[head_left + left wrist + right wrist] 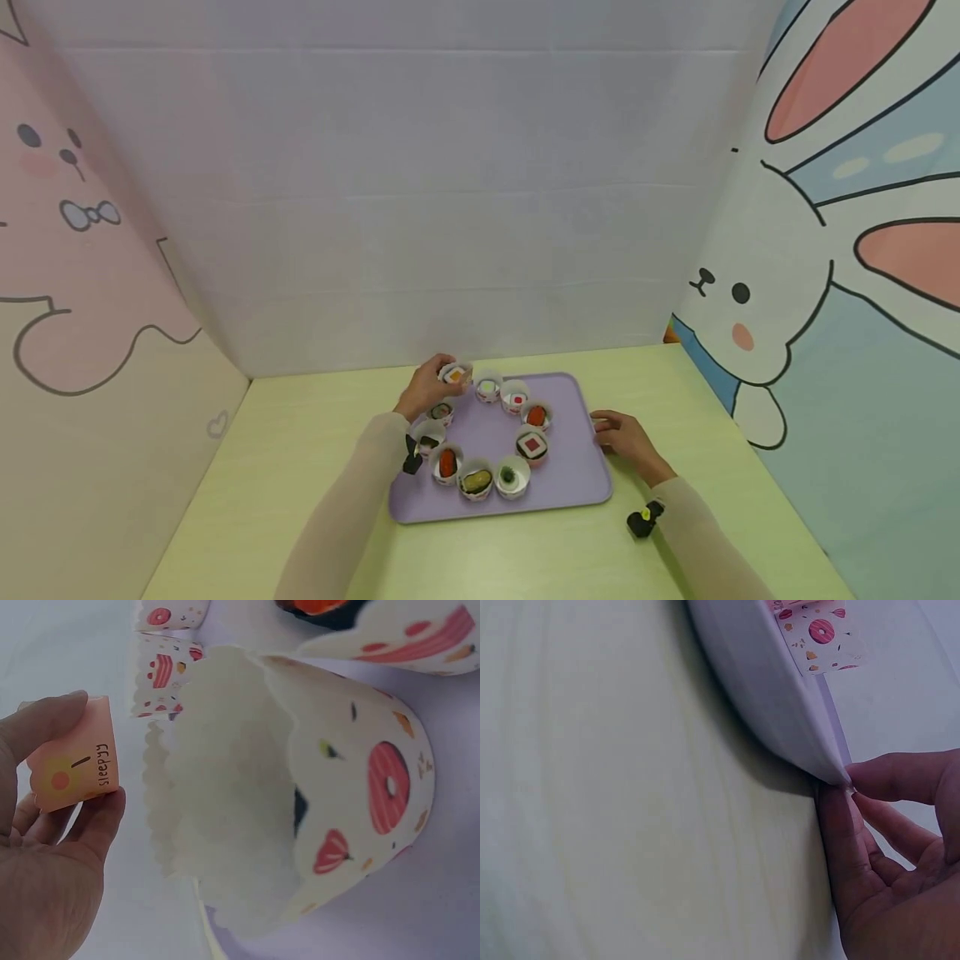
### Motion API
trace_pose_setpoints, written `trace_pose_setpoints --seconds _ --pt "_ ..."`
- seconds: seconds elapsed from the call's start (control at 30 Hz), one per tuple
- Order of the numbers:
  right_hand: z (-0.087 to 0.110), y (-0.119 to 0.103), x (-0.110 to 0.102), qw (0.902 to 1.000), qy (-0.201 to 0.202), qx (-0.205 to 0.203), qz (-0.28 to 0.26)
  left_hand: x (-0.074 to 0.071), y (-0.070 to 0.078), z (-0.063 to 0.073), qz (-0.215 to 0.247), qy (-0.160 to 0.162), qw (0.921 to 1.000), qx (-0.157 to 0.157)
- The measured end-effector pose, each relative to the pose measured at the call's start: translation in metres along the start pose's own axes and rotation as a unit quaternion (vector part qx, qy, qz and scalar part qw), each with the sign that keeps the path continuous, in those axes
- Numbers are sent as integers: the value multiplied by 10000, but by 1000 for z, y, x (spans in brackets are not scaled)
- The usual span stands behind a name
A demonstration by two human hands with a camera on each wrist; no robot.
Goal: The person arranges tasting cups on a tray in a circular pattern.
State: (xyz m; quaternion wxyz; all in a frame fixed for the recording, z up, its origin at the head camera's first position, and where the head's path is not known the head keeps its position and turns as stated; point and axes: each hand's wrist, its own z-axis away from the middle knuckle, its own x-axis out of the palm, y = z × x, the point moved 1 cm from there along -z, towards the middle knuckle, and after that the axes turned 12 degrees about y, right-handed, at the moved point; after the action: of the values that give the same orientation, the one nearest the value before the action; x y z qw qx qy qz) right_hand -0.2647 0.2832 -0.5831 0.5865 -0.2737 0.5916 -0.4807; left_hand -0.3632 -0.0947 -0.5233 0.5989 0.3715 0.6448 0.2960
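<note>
My left hand (426, 390) grips a paper cupcake cup (466, 367) with sushi-like pieces in it, at the tray's far left corner. In the left wrist view this cup (94, 754) is pink and marked "sleepyy", between thumb and fingers. At the tray's right edge, my right hand (628, 442) pinches the rim of the lilac tray (585, 467); thumb and fingertips meet on the rim in the right wrist view. Several similar paper cups, among them a white printed cup (375, 795), stand in a ring on the tray, each with a small food-like piece inside.
The tray lies on a pale yellow-green table (300, 467). A white wall sheet (450, 208) rises behind it. Cartoon-printed panels stand at left and right, one with a rabbit (772, 292). A black wrist device (643, 522) sits by the right forearm.
</note>
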Motion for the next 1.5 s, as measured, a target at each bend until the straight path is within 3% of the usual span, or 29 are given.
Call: trace_pose_setpoints --seconds 0.2,1.13,1.5 --pt "1 -2 -1 10000 10 -44 21 5 -3 3 308 -144 9993 -141" --pt "2 -3 1 9999 28 97 -40 17 -7 -3 -896 -250 9957 48" --pt "3 -3 -1 10000 7 -29 -35 22 -10 -3 -1157 -472 9922 43"
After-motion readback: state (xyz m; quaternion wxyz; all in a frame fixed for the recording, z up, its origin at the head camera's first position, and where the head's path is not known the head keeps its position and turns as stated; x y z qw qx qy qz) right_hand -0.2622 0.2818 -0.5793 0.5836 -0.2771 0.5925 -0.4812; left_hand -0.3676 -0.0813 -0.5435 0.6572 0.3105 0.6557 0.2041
